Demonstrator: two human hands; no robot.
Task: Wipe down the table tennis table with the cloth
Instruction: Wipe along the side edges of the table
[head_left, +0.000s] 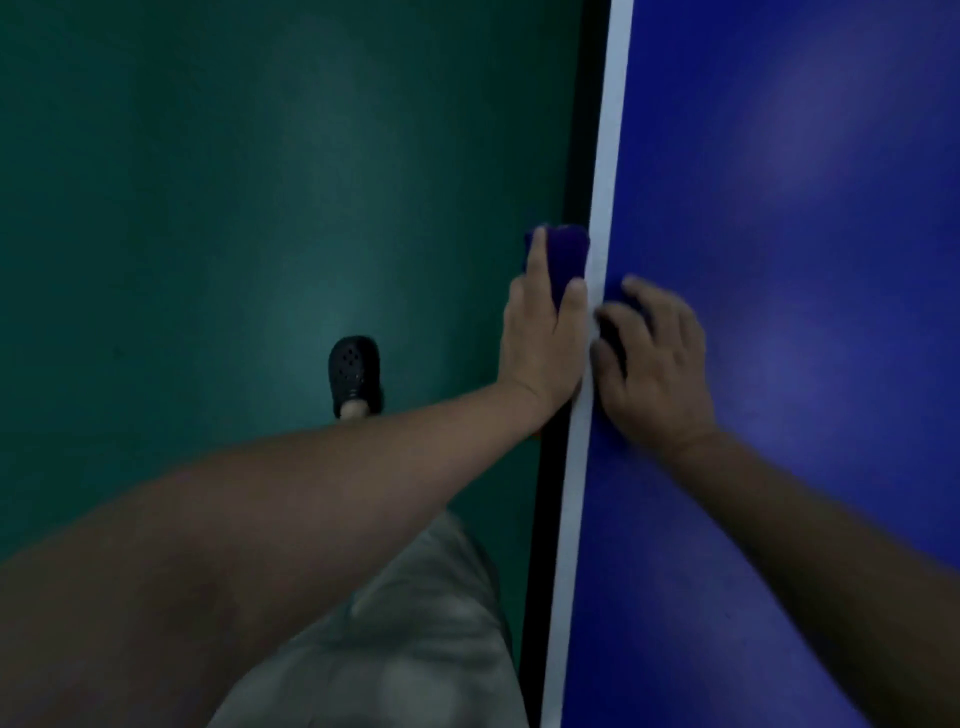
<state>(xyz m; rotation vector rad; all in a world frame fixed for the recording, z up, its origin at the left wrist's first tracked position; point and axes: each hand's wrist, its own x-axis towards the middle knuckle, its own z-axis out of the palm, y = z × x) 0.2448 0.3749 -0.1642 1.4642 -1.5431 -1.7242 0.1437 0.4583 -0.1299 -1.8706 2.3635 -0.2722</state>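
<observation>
Centre: left hand (545, 332) clasps the purple cloth (566, 254) against the surface (779, 467) edge | right hand (654, 364) rests alongside, fingers loosely spread | black shoe (354, 374) centre-left.

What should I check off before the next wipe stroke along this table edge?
1. Cloth held: ok, the left hand grips the purple cloth.
2. Cloth contact: ok, it lies against the side edge of the table tennis table, beside the white edge line.
3. Right hand out of the cloth's way: ok, it rests on the blue top, apart from the cloth.
4. Edge ahead unobstructed: ok, nothing shows along it.
5. Footing: cannot tell, only one black clog shows on the green floor.
6. Dirt remaining: cannot tell, the picture is dim and blurred.
</observation>
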